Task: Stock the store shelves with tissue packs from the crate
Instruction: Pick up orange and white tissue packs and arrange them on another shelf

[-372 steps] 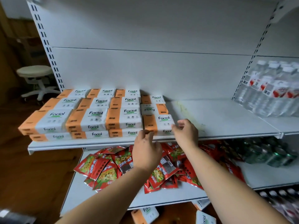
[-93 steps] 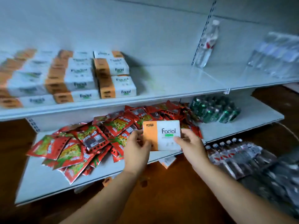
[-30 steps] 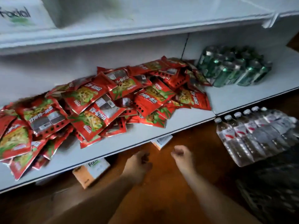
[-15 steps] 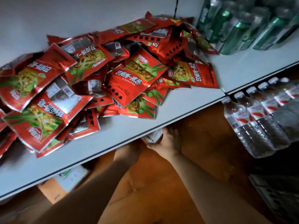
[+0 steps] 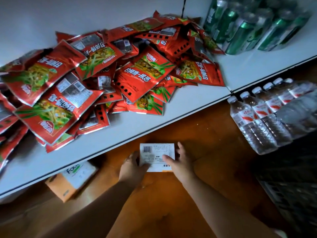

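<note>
Low over the brown floor, both hands hold one white tissue pack (image 5: 155, 152), its barcode side up, just in front of the white shelf's edge. My left hand (image 5: 133, 166) grips its left end and my right hand (image 5: 178, 163) its right end, thumb across the top. A second tissue pack (image 5: 73, 181), orange and white with "Facial" print, lies on the floor half under the shelf to the left. A dark crate (image 5: 291, 191) sits at the right, its contents too dark to see.
The white shelf (image 5: 180, 107) carries a heap of red snack packets (image 5: 96, 78) and a bundle of green bottles (image 5: 253, 24). Wrapped water bottles (image 5: 267, 115) lie below at the right, beside the crate.
Half a second ago both hands reached under the shelf edge at a pack. Now the pack is out from under the shelf, held between both hands above the floor.
</note>
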